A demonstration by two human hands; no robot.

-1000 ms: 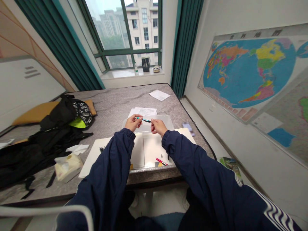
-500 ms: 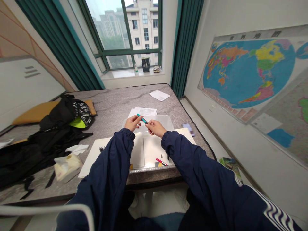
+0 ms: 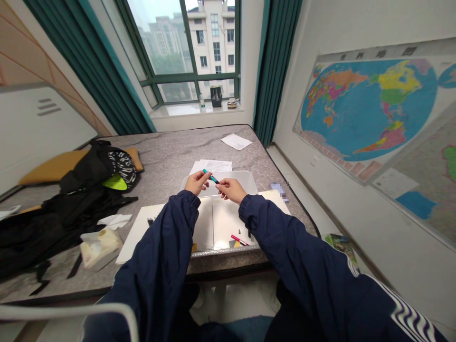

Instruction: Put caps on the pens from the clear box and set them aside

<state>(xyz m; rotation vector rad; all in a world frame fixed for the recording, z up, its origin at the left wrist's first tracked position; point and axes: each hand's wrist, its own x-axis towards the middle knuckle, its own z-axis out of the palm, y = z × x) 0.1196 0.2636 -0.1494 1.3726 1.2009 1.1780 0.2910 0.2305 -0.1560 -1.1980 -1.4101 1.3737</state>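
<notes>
A teal pen (image 3: 211, 176) is held between both hands above a clear plastic box (image 3: 249, 179) on the grey table (image 3: 171, 152). My left hand (image 3: 197, 182) pinches the pen's far end. My right hand (image 3: 231, 190) is closed on its near end, fingers curled. Below the hands lies a clear plastic sheet (image 3: 221, 223) on white paper, with a red pen (image 3: 238, 239) and small dark bits near the table's front edge. Both arms wear dark blue sleeves.
Black clothing and a bag (image 3: 81, 190) cover the table's left side, with a tissue pack (image 3: 100, 246) and crumpled paper (image 3: 114, 220). Printed sheets (image 3: 213, 165) and a loose paper (image 3: 235, 140) lie farther back. A wall map (image 3: 370, 104) hangs on the right. A window sill holds small items.
The pen was level between the hands one second ago; its left end now tilts up and away. My right hand has slid left, closer to my left hand.
</notes>
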